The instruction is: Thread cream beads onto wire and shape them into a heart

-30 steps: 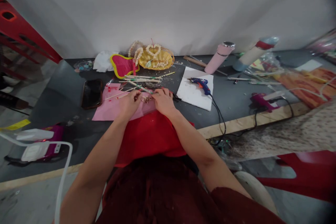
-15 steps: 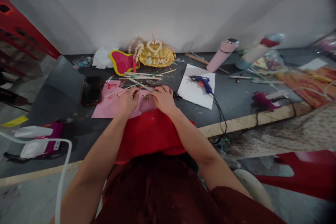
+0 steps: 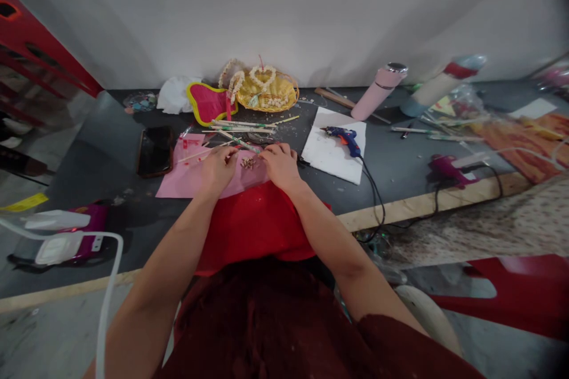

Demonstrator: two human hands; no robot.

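Observation:
My left hand (image 3: 219, 168) rests over a pink sheet (image 3: 175, 185), thumb and fingers pinched together. Whatever is in that pinch is too small to make out. Across from it, my right hand (image 3: 281, 166) has its fingers curled and closed, pointing toward the left hand. Their grip is partly hidden. A small pile of short brownish bits (image 3: 249, 162) lies on the sheet between the hands. One thin stick with green markings (image 3: 240, 141) slants down to the right fingertips; I cannot tell whether they hold it. Several similar pale sticks (image 3: 244, 127) lie just behind.
A phone (image 3: 155, 152) lies left of the sheet. Behind are a yellow-edged pink tray (image 3: 208, 104) and a wicker basket (image 3: 267, 102). To the right, a blue glue gun (image 3: 344, 139) rests on a white board (image 3: 331, 161), its cord trailing down. A pink bottle (image 3: 377, 93) stands beyond.
The right hand has shifted slightly, its fingers drawn a little back from the pile. The left hand stays almost in place, and the objects around have not visibly moved.

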